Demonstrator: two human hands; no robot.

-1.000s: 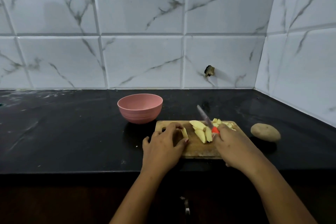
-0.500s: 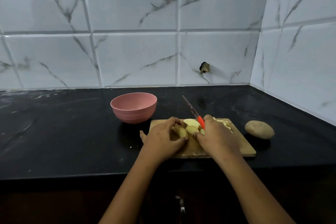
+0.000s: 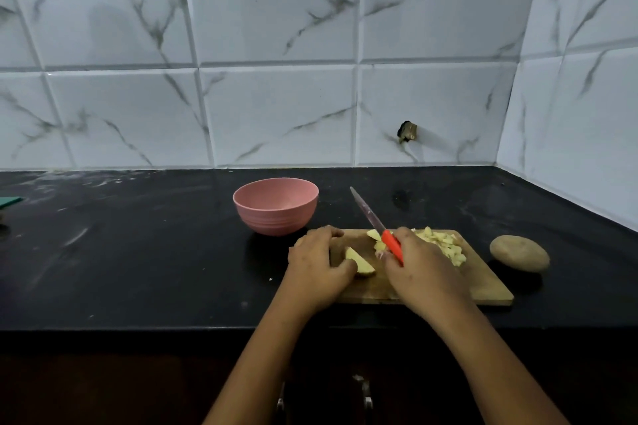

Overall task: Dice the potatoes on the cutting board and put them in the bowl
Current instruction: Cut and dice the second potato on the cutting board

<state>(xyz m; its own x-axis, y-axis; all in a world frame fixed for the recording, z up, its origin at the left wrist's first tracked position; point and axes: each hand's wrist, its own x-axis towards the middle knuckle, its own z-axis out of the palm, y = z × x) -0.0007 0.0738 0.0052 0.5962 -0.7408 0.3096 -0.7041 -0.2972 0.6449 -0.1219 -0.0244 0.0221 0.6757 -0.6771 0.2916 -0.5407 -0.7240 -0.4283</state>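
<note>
At lower centre a wedge (image 3: 359, 261) is pinned to the board (image 3: 483, 286) by the curled left hand (image 3: 319, 267). The knife (image 3: 371, 217) is gripped by its red handle in the right hand (image 3: 423, 267), blade tilted up-left. Dice (image 3: 443, 245) are heaped at the board's right end, none seen in the bowl (image 3: 276, 217). The wedge is best laid flat-side down, fingertips tucked back, and cut evenly.

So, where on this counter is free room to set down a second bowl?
The widest bare stretch of counter lies left of the pink bowl. A smaller one lies behind the cutting board, toward the wall. The board is crowded: left hand, potato wedge, right hand, knife, diced potato.
</note>
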